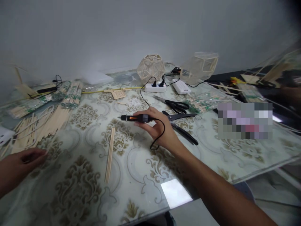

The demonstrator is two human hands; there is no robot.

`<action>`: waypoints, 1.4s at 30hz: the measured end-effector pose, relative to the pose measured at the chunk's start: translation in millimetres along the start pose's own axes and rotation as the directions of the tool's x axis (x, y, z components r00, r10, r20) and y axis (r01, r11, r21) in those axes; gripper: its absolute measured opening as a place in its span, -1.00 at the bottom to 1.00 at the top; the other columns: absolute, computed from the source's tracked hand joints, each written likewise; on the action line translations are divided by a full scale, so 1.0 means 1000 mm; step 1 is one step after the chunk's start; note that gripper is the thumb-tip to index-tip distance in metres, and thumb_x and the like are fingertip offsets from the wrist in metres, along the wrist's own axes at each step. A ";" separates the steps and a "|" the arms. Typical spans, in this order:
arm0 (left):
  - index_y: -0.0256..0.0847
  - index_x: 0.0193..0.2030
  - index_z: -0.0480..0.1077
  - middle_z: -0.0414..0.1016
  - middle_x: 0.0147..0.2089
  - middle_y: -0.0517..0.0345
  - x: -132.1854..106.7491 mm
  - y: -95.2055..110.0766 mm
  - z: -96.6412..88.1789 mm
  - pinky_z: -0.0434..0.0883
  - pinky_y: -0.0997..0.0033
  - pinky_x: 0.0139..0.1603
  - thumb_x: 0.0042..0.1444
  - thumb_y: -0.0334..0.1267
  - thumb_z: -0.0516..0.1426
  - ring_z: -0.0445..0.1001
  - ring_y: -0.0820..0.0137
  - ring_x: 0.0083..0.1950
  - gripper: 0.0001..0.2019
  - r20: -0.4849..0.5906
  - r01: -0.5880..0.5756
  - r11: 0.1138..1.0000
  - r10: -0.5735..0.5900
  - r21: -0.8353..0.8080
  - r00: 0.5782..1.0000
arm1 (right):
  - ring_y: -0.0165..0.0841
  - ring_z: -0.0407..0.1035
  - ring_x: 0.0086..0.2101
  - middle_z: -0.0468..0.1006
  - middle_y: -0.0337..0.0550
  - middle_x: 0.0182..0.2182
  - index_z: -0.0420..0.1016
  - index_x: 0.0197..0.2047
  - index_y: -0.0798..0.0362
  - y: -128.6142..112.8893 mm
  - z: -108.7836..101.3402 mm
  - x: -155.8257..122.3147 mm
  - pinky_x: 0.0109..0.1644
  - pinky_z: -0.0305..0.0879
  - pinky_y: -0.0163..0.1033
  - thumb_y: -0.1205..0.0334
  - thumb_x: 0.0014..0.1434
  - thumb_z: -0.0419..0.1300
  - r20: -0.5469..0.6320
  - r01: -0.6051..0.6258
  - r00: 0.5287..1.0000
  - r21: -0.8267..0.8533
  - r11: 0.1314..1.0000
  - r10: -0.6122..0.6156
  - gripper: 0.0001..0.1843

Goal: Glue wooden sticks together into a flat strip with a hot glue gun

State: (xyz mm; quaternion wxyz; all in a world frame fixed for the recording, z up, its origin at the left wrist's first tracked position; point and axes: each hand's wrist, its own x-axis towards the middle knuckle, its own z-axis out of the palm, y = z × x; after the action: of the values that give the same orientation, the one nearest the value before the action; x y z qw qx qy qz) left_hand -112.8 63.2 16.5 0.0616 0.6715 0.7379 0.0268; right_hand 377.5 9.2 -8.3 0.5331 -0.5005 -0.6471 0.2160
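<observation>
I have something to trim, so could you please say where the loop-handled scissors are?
In the head view, the loop-handled scissors lie right of centre, beyond the right hand and left of the bagged wooden sticks.

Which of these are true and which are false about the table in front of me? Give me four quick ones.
1. The right hand holds a black corded tool. True.
2. The left hand grips the scissors. False: the left hand is near the loose sticks; the scissors lie beyond the right hand.
3. Two black plugs sit in the white power strip. True.
4. The central sticks stand upright. False: the central sticks lie flat on the patterned tabletop.
</observation>
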 end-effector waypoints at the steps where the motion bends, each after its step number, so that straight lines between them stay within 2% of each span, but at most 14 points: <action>1: -0.04 -0.22 0.63 0.81 -0.25 0.27 -0.009 0.019 -0.002 0.48 0.34 -0.10 0.14 0.11 0.14 0.72 0.10 -0.12 -0.65 0.068 -0.035 0.993 0.043 -0.109 0.997 | -0.10 0.61 -0.07 0.77 -0.09 -0.10 0.79 0.03 -0.11 0.002 -0.001 0.000 0.10 0.51 0.02 0.08 0.31 0.51 -0.027 -0.010 1.000 0.010 1.000 0.010 -0.76; 3: -0.09 -0.27 0.63 0.81 -0.24 0.17 -0.025 0.059 -0.002 0.49 0.27 -0.02 0.05 0.12 0.18 0.71 0.08 -0.13 -0.64 0.200 -0.121 0.961 0.173 -0.248 0.965 | -0.15 0.65 -0.13 0.80 -0.12 -0.05 0.77 0.09 -0.12 0.005 -0.001 -0.002 0.01 0.55 -0.03 0.08 0.34 0.48 -0.063 -0.032 0.997 0.038 0.999 0.034 -0.73; 6: -0.10 -0.37 0.56 0.66 -0.42 0.21 -0.043 0.115 0.003 0.43 0.30 -0.19 0.08 0.15 0.16 0.61 0.19 -0.30 -0.63 0.251 -0.220 0.923 0.305 -0.316 0.918 | -0.24 0.65 -0.31 0.80 -0.14 -0.12 0.71 0.18 -0.09 0.013 0.000 -0.002 -0.15 0.60 -0.07 0.00 0.38 0.41 -0.090 -0.067 0.993 0.090 0.994 0.075 -0.64; 9: -0.09 -0.47 0.40 0.52 -0.52 0.22 -0.065 0.157 0.014 0.29 0.33 -0.36 0.09 0.01 0.14 0.50 0.27 -0.43 -0.74 0.268 -0.288 0.895 0.386 -0.340 0.883 | -0.25 0.66 -0.37 0.77 -0.15 -0.23 0.65 0.21 -0.04 0.021 0.002 -0.001 -0.24 0.62 -0.09 -0.05 0.39 0.39 -0.097 -0.091 0.990 0.142 0.986 0.105 -0.58; 12: -0.08 -0.50 0.28 0.42 -0.58 0.24 -0.092 0.187 0.029 0.17 0.31 -0.38 0.10 -0.12 0.19 0.41 0.31 -0.49 -0.77 0.252 -0.350 0.881 0.435 -0.317 0.865 | -0.20 0.72 -0.26 0.78 -0.11 -0.19 0.60 0.25 -0.07 0.026 0.002 0.000 -0.22 0.65 -0.09 -0.06 0.41 0.37 -0.074 -0.098 0.991 0.187 0.977 0.113 -0.56; 14: -0.08 -0.50 0.24 0.41 -0.57 0.22 -0.108 0.201 0.041 0.10 0.28 -0.37 0.12 -0.20 0.22 0.37 0.31 -0.50 -0.74 0.229 -0.387 0.878 0.453 -0.282 0.862 | -0.15 0.74 -0.12 0.79 -0.05 -0.06 0.56 0.29 -0.11 0.027 0.002 0.000 -0.14 0.68 -0.07 -0.06 0.41 0.38 -0.042 -0.094 0.994 0.215 0.972 0.105 -0.54; 17: -0.09 -0.50 0.26 0.48 -0.50 0.11 -0.122 0.213 0.054 0.02 0.24 -0.34 0.17 -0.26 0.23 0.44 0.24 -0.44 -0.73 0.196 -0.438 0.865 0.486 -0.244 0.852 | -0.08 0.69 0.09 0.74 0.03 0.15 0.52 0.34 -0.15 0.025 0.002 -0.001 -0.02 0.71 -0.02 -0.09 0.44 0.36 0.023 -0.086 0.996 0.254 0.963 0.083 -0.51; 20: -0.10 -0.52 0.27 0.46 -0.51 0.11 -0.122 0.213 0.059 0.04 0.25 -0.34 0.20 -0.30 0.21 0.43 0.25 -0.44 -0.71 0.167 -0.493 0.836 0.536 -0.240 0.827 | -0.05 0.62 0.22 0.68 0.04 0.26 0.49 0.37 -0.20 0.023 0.003 -0.002 0.03 0.71 0.01 -0.15 0.47 0.31 0.086 -0.089 0.994 0.299 0.950 0.066 -0.49; 24: -0.11 -0.51 0.28 0.39 -0.54 0.19 -0.102 0.194 0.050 0.15 0.27 -0.35 0.29 -0.29 0.15 0.40 0.31 -0.45 -0.68 0.120 -0.572 0.764 0.625 -0.299 0.771 | -0.04 0.58 0.28 0.65 0.01 0.33 0.47 0.41 -0.27 0.022 0.004 -0.001 0.06 0.72 0.05 -0.19 0.46 0.28 0.142 -0.130 0.987 0.382 0.915 0.080 -0.46; 26: -0.11 -0.41 0.37 0.47 -0.45 0.19 -0.088 0.179 0.044 0.28 0.29 -0.30 0.32 -0.29 0.14 0.47 0.31 -0.39 -0.77 0.085 -0.606 0.717 0.667 -0.344 0.741 | -0.03 0.57 0.30 0.62 -0.02 0.37 0.49 0.41 -0.30 0.024 0.004 0.000 0.08 0.71 0.08 -0.20 0.45 0.27 0.153 -0.160 0.983 0.417 0.895 0.105 -0.46; 29: -0.12 -0.13 0.51 0.64 -0.14 0.07 -0.069 0.155 0.039 0.52 0.23 -0.02 0.40 -0.20 0.15 0.63 0.23 -0.11 -0.87 0.024 -0.650 0.634 0.724 -0.419 0.690 | 0.00 0.58 0.30 0.63 -0.02 0.37 0.52 0.39 -0.29 0.025 0.004 0.000 0.09 0.71 0.14 -0.23 0.46 0.22 0.156 -0.205 0.976 0.449 0.870 0.150 -0.46; 32: -0.11 0.16 0.53 0.62 0.16 -0.05 -0.057 0.137 0.045 0.55 0.10 0.31 0.42 -0.18 0.20 0.63 0.15 0.21 -0.76 -0.020 -0.684 0.560 0.766 -0.468 0.642 | 0.02 0.57 0.30 0.66 0.00 0.35 0.55 0.39 -0.26 0.023 0.005 -0.002 0.13 0.68 0.19 -0.36 0.50 0.09 0.165 -0.239 0.969 0.460 0.855 0.182 -0.39; 36: -0.04 0.32 0.51 0.57 0.30 -0.07 -0.053 0.128 0.062 0.56 0.07 0.40 0.36 -0.15 0.34 0.59 0.12 0.32 -0.59 -0.038 -0.715 0.484 0.815 -0.504 0.579 | 0.03 0.56 0.32 0.69 -0.02 0.33 0.62 0.34 -0.26 0.017 0.007 -0.005 0.09 0.71 0.14 -0.53 0.46 0.04 0.180 -0.270 0.961 0.453 0.850 0.209 -0.28; 42: 0.07 0.45 0.48 0.52 0.41 -0.10 -0.056 0.124 0.074 0.49 -0.07 0.49 0.26 0.06 0.48 0.51 0.01 0.43 -0.33 -0.021 -0.725 0.460 0.838 -0.513 0.546 | -0.04 0.70 0.08 0.79 -0.07 0.10 0.75 0.10 -0.22 0.010 0.012 -0.010 -0.07 0.77 0.01 -0.28 0.43 0.33 0.146 -0.370 0.929 0.381 0.847 0.340 -0.59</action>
State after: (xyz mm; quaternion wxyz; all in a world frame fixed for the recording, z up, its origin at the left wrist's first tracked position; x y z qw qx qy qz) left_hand 23.6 16.7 -38.5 0.2873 0.8972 0.3007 0.1482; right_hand 369.6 7.5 -25.0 0.5513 -0.4826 -0.5041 0.4572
